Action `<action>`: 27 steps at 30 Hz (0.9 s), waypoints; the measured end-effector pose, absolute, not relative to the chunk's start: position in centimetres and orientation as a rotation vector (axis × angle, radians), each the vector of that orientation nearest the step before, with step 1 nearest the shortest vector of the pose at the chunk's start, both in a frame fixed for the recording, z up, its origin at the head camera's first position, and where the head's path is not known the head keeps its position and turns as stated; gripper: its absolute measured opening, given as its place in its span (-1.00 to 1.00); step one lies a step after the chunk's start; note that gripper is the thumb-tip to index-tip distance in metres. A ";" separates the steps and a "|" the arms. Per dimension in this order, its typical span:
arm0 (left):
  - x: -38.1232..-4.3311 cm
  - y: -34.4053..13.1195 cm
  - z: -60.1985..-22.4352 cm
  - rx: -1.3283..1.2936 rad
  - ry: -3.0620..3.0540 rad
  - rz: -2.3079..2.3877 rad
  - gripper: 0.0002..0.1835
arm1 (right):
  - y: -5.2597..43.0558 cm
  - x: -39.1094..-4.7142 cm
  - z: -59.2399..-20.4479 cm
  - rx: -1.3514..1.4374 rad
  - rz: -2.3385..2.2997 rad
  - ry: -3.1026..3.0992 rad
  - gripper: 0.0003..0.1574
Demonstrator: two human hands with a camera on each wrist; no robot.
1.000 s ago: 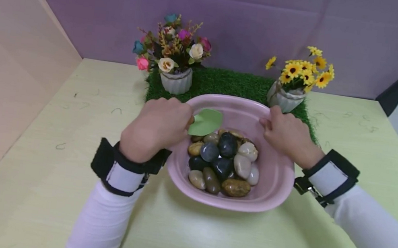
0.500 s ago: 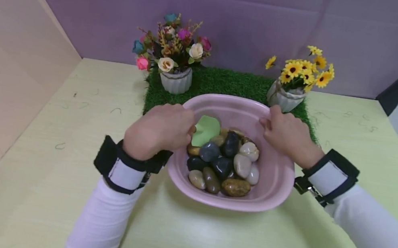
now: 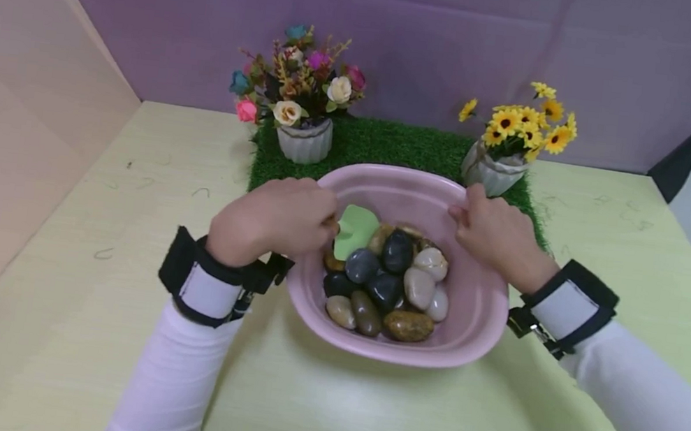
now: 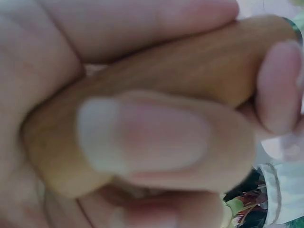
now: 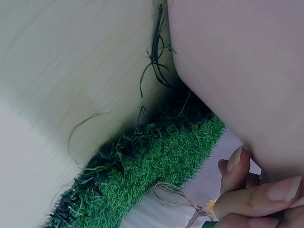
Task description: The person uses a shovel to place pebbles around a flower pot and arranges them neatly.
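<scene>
My left hand (image 3: 282,216) grips a small trowel with a light green blade (image 3: 357,229) at the left side of a pink plastic basin (image 3: 390,354). Its fingers wrap the brown wooden handle (image 4: 156,71), which fills the left wrist view. The blade dips among smooth stones (image 3: 385,290), black, brown and whitish, its tip hidden behind them. At the basin's right rim my right hand (image 3: 498,235) holds on, fingers curled over the edge. In the right wrist view those fingers (image 5: 256,202) show below the basin's outer wall (image 5: 242,57).
A green artificial grass mat (image 3: 400,144) lies behind the basin. On it stand a pot of mixed flowers (image 3: 304,141) at left and a pot of yellow flowers (image 3: 492,171) at right. Loose grass strands dot the pale wooden table (image 3: 89,308). A purple cloth (image 3: 432,56) hangs behind.
The trowel's blade has swung down from over the left stones to sink among them, nudging a black stone aside. My right hand and the basin have stayed nearly still.
</scene>
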State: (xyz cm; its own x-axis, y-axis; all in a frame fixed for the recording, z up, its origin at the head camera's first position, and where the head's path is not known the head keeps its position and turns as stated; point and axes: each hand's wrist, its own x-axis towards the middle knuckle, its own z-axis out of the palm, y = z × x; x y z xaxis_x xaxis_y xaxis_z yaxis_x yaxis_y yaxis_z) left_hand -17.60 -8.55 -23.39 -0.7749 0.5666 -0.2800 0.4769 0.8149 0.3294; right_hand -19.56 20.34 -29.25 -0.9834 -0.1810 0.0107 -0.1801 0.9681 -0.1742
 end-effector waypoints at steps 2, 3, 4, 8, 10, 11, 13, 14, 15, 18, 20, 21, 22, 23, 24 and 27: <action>-18.0 -8.7 -23.7 0.791 2.610 0.386 -0.71 | 20.4 -19.5 -29.3 -0.294 -0.272 3.108 -0.57; -18.1 -8.8 -23.8 0.791 2.600 0.410 -0.71 | 20.4 -19.5 -29.3 -0.298 -0.272 3.107 -0.57; -18.3 -8.9 -23.9 0.794 2.592 0.427 -0.71 | 20.4 -19.5 -29.4 -0.299 -0.272 3.109 -0.57; -18.8 -9.0 -24.1 0.780 2.577 0.450 -0.76 | 20.3 -19.6 -29.5 -0.306 -0.280 3.123 -0.58; -18.9 -8.9 -24.0 0.774 2.568 0.417 -0.80 | 20.3 -19.6 -29.4 -0.300 -0.279 3.130 -0.57; -19.0 -8.7 -24.0 0.774 2.563 0.387 -0.82 | 20.3 -19.6 -29.4 -0.296 -0.277 3.131 -0.57; -19.1 -8.4 -23.6 0.791 2.546 0.297 -0.82 | 20.3 -19.5 -29.4 -0.286 -0.271 3.130 -0.56; -19.2 -8.2 -23.4 0.801 2.538 0.240 -0.81 | 20.3 -19.5 -29.3 -0.283 -0.269 3.129 -0.56; -19.2 -8.0 -23.2 0.815 2.530 0.179 -0.81 | 20.3 -19.6 -29.3 -0.286 -0.265 3.132 -0.56; -18.9 -7.2 -22.6 0.849 2.529 -0.036 -0.84 | 20.3 -19.6 -29.3 -0.293 -0.257 3.133 -0.55; -18.5 -6.6 -22.5 0.866 2.560 -0.191 -0.86 | 20.3 -19.7 -29.2 -0.301 -0.256 3.132 -0.55; -18.2 -6.2 -22.5 0.867 2.581 -0.272 -0.86 | 20.3 -19.7 -29.2 -0.303 -0.259 3.131 -0.55; -18.0 -5.9 -22.6 0.855 2.602 -0.340 -0.86 | 20.3 -19.7 -29.2 -0.302 -0.262 3.129 -0.55; -17.8 -5.6 -22.7 0.848 2.620 -0.397 -0.86 | 20.2 -19.7 -29.2 -0.300 -0.267 3.126 -0.55; -17.7 -5.4 -22.8 0.858 2.640 -0.446 -0.85 | 20.2 -19.7 -29.2 -0.297 -0.270 3.124 -0.55; -18.2 -5.3 -23.5 0.919 2.676 -0.538 -0.83 | 20.2 -19.7 -29.3 -0.286 -0.281 3.119 -0.56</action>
State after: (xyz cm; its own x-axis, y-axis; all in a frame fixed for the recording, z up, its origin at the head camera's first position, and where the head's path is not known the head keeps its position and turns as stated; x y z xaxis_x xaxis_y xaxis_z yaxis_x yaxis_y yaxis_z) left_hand -18.16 -5.28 -23.51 -0.7660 0.5346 -0.3570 0.6310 0.7313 -0.2588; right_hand -19.67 20.18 -29.27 -0.9835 -0.1800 0.0197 -0.1806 0.9675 -0.1771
